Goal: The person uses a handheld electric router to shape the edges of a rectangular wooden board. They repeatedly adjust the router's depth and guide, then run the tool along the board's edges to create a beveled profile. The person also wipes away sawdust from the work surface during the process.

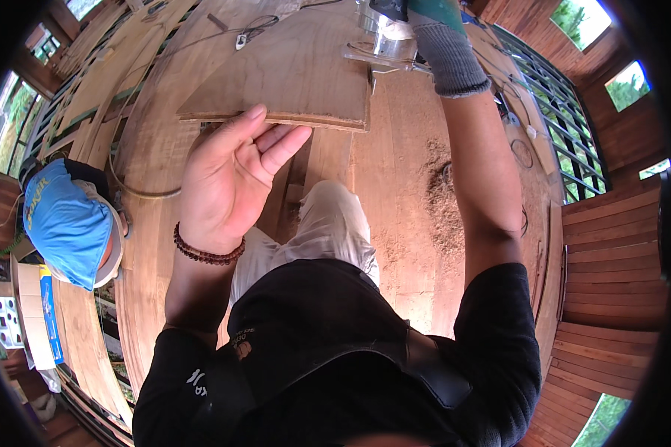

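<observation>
"since the left grip [231, 175] pinches its near edge, where's the board [294, 71]?"

"ahead and rightward, right edge at the power tool [395, 48]; the right grip [441, 41] is cropped, hold i can't tell."

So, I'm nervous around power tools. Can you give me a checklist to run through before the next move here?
1. Board supported: ok; the left hand holds the near edge of the wooden board.
2. Left hand gloved: not ok; it is bare.
3. Jewellery off: not ok; a beaded bracelet is worn below that hand.
4. Right hand gloved: ok.
5. Router-like power tool switched off: cannot tell from a still picture.
6. Sawdust cleared: not ok; a patch lies beside the right forearm.
</observation>
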A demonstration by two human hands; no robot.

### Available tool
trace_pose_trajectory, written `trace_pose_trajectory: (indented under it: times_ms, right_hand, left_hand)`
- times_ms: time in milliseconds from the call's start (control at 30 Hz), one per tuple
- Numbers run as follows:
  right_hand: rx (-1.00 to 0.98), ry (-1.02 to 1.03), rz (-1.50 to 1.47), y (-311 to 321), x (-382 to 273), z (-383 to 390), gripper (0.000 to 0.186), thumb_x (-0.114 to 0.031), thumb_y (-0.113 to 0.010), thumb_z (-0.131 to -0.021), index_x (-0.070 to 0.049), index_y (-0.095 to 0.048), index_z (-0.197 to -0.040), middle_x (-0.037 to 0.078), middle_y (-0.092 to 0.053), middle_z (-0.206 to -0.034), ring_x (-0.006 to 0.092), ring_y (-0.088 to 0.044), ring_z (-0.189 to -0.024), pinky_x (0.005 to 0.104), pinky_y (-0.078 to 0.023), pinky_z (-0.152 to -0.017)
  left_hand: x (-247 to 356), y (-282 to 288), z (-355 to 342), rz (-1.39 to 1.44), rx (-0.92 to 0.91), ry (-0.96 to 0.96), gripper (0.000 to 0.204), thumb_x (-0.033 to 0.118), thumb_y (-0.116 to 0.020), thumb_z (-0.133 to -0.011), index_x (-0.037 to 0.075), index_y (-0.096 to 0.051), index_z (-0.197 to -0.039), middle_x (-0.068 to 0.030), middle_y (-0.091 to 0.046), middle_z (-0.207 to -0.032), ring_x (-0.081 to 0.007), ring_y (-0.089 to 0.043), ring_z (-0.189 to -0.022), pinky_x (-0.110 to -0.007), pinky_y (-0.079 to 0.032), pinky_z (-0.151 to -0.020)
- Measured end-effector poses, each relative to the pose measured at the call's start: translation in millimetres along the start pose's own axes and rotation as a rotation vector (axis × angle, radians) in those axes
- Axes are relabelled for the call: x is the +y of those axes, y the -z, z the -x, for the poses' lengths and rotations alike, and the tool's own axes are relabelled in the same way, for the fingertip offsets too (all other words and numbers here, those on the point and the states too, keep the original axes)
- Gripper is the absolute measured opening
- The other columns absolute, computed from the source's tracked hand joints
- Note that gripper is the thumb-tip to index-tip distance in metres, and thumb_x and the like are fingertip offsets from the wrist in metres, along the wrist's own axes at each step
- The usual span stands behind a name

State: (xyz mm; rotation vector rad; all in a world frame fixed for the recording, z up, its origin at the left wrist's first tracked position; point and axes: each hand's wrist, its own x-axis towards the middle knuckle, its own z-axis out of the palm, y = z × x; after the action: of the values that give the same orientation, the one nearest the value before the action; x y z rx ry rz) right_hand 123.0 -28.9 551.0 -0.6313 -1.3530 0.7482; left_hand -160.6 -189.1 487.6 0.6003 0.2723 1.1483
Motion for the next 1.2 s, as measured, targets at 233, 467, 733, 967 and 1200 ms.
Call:
trace_pose_trajectory:
  times_ms: [233, 467, 733, 967, 1200]
  right_hand:
    - [0.005, -0.011, -0.094, 3.3, 1.3, 2.4, 0.012, -0.020, -0.068, -0.099, -0.010, -0.072, -0.106, -0.005, -0.065, -0.090, 0.0052, -0.059, -0.075, 0.0207, -0.048, -0.064]
    - [-0.009, 0.248, -0.003, 14.8, 19.9, -3.3, 0.014, -0.021, -0.069, -0.098, -0.009, -0.071, -0.105, -0.003, -0.066, -0.094, 0.0058, -0.061, -0.081, 0.0223, -0.049, -0.068]
    - [0.013, 0.120, 0.066, 21.1, 16.2, -5.1, 0.017, -0.027, -0.071, -0.097, -0.012, -0.069, -0.106, -0.004, -0.064, -0.092, 0.0074, -0.062, -0.076, 0.0234, -0.050, -0.065]
    - [0.104, -0.007, -0.046, 20.3, 15.7, -6.9, 0.022, -0.035, -0.071, -0.099, -0.015, -0.069, -0.107, -0.003, -0.064, -0.088, 0.0100, -0.065, -0.068, 0.0256, -0.053, -0.058]
    - [0.001, -0.061, -0.104, 10.6, 2.5, -30.8, 0.020, -0.024, -0.068, -0.097, -0.010, -0.069, -0.111, -0.001, -0.067, -0.086, 0.0094, -0.064, -0.068, 0.0234, -0.052, -0.059]
  left_hand:
    - [-3.5, 0.7, 0.1, 0.000, -0.025, -0.003, 0.014, 0.002, -0.058, -0.102, -0.002, -0.070, -0.105, -0.0094, -0.074, -0.104, -0.0273, -0.071, -0.107, -0.052, -0.053, -0.111]
    - [-8.4, -3.7, -0.5, -0.015, 0.022, -0.013, 0.014, 0.001, -0.057, -0.102, -0.002, -0.071, -0.105, -0.0088, -0.074, -0.104, -0.0278, -0.073, -0.104, -0.053, -0.054, -0.110]
    - [-10.4, -8.3, -3.2, 0.013, -0.019, -0.002, 0.016, 0.003, -0.057, -0.102, -0.002, -0.072, -0.102, -0.0088, -0.075, -0.102, -0.0275, -0.073, -0.104, -0.054, -0.053, -0.110]
    - [-5.7, -9.3, -8.7, 0.019, -0.006, -0.032, 0.015, 0.003, -0.058, -0.102, -0.003, -0.071, -0.103, -0.0090, -0.075, -0.102, -0.0283, -0.073, -0.104, -0.054, -0.053, -0.110]
    - [6.4, -14.9, -16.6, 0.045, -0.069, -0.046, 0.015, 0.005, -0.058, -0.102, -0.004, -0.070, -0.104, -0.0119, -0.074, -0.104, -0.0315, -0.072, -0.106, -0.054, -0.052, -0.111]
